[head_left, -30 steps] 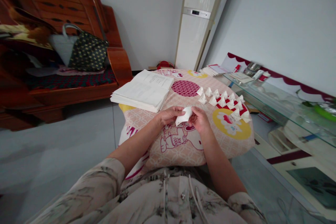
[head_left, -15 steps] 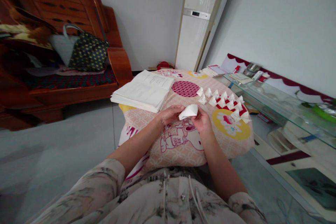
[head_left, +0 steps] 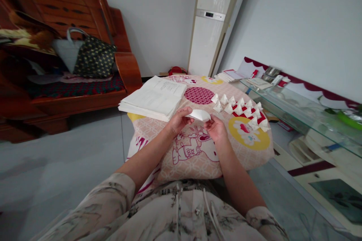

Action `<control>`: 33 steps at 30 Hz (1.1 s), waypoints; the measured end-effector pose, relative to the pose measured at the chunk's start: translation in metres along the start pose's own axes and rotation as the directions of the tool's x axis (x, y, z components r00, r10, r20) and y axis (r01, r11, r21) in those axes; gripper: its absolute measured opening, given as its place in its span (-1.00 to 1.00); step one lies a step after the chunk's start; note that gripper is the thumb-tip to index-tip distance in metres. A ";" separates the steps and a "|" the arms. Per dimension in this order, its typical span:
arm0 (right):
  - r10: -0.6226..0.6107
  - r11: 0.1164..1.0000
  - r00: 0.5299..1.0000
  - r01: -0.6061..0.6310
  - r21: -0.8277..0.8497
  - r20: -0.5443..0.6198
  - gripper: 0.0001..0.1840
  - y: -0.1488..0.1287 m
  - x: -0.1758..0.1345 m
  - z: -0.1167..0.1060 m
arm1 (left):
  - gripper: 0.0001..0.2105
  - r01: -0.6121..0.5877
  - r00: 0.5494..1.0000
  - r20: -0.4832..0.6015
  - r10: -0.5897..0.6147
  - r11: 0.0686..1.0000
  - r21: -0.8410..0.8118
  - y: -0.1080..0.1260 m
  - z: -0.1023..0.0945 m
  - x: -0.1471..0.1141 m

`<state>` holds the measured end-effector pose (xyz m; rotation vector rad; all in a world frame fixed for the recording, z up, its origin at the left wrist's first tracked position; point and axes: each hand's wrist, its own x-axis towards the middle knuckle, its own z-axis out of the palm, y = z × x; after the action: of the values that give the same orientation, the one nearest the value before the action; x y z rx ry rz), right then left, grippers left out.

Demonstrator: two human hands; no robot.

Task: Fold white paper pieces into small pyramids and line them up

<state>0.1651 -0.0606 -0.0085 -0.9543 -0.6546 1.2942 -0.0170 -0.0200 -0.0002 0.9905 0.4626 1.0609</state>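
A small folded piece of white paper (head_left: 199,115) is held between my two hands above the table's near half. My left hand (head_left: 180,119) pinches its left end, and my right hand (head_left: 216,127) grips the right end with thumb and fingers. Beyond my right hand, several small folded paper pyramids (head_left: 239,110) stand in rough rows on the table. To the far left of my left hand lies a thick stack of white paper sheets (head_left: 154,98), with print on the top one.
A patterned pink cloth (head_left: 195,169) covers the round table. Along its right side runs a glass-topped cabinet (head_left: 299,113) with small items on it. A wooden sofa (head_left: 70,3) holding a dotted bag (head_left: 94,57) stands at left. Behind is a tall white air conditioner (head_left: 207,34).
The folded paper has turned in my fingers, from an upright cone-like shape to a flatter, longer one. It has risen slightly, and both hands have shifted a little with it.
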 end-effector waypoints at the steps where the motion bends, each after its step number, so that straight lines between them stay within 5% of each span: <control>1: -0.042 0.996 0.999 0.039 -0.078 -0.030 -0.74 0.000 0.000 -0.001 | -0.64 -0.034 0.999 -0.025 0.035 0.999 0.018 0.001 -0.001 0.001; 4: -0.277 0.915 0.951 0.218 -0.339 -0.137 -0.71 -0.002 -0.002 -0.003 | -0.69 -0.160 0.977 -0.102 0.186 0.963 0.217 0.003 -0.005 0.003; 6: -0.453 0.801 0.882 0.341 -0.491 -0.127 -0.70 -0.003 -0.005 -0.003 | -0.74 -0.227 0.942 -0.111 0.316 0.848 0.479 0.002 -0.008 0.003; 9: -0.595 0.581 0.800 0.496 -0.645 0.079 -0.70 -0.004 -0.011 0.000 | -0.78 -0.282 0.882 0.011 0.470 0.511 0.812 0.001 -0.008 0.000; 11: -0.610 0.450 0.749 0.595 -0.666 0.258 -0.68 -0.002 -0.014 0.004 | -0.78 -0.324 0.866 0.131 0.483 0.343 0.881 0.000 -0.005 -0.002; 16: -0.564 0.295 0.661 0.721 -0.627 0.495 -0.58 0.004 -0.013 0.009 | -0.76 -0.411 0.874 0.292 0.388 0.273 0.870 -0.004 0.005 -0.006; 19: -0.531 0.328 0.701 0.689 -0.646 0.477 -0.60 0.004 -0.009 0.006 | -0.75 -0.418 0.885 0.316 0.343 0.283 0.863 -0.007 0.006 -0.006; 26: -0.412 0.584 0.859 0.505 -0.635 0.303 -0.69 0.005 -0.005 0.001 | -0.80 -0.421 0.896 0.314 0.315 0.372 0.828 -0.010 -0.002 -0.001; 33: -0.350 0.714 0.909 0.416 -0.563 0.227 -0.73 -0.001 -0.008 0.003 | -0.75 -0.407 0.911 0.299 0.285 0.492 0.770 -0.007 -0.004 0.000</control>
<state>0.1615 -0.0678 -0.0050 -1.1813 -1.3307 0.7586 -0.0167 -0.0194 -0.0083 2.0757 0.6924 1.1304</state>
